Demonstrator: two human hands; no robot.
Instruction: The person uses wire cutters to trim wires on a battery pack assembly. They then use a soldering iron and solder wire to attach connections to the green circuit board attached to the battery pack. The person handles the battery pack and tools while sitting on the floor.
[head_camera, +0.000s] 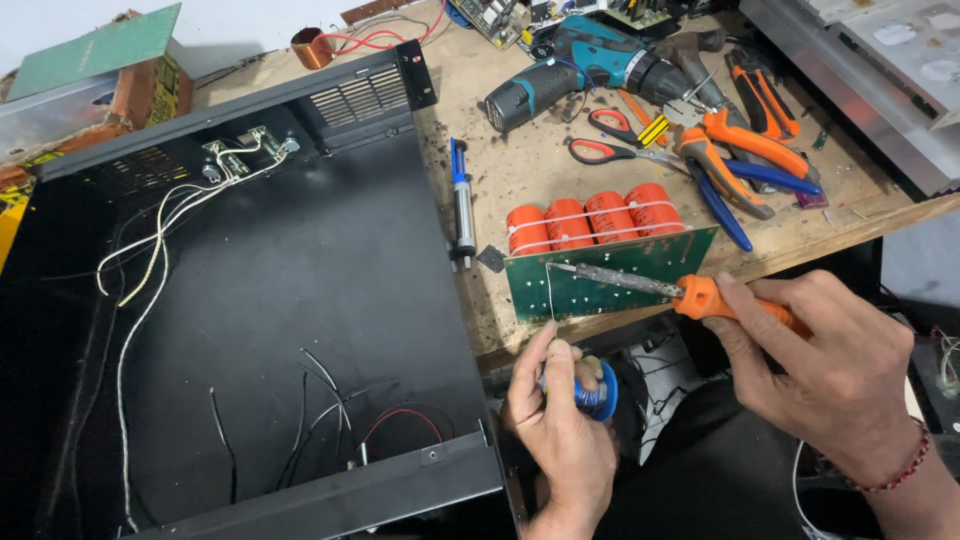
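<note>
Soldering iron (650, 285) with orange handle, gripped in closed right hand (830, 365), tip laid against upper left of green circuit board (610, 275) standing on edge near front of wooden worktop (520, 170). Spool of solder wire (597, 392) pinched in closed left hand (560, 420) just below board, thin strand running up to iron's tip. 4 orange capacitors (585, 220) mounted behind board; desoldering pump (463, 205), scissors (610, 140), orange pliers (730, 160) and teal cordless drill (575, 65) farther back, open black metal chassis (300, 270) with loose wires (150, 260) to left.
</note>
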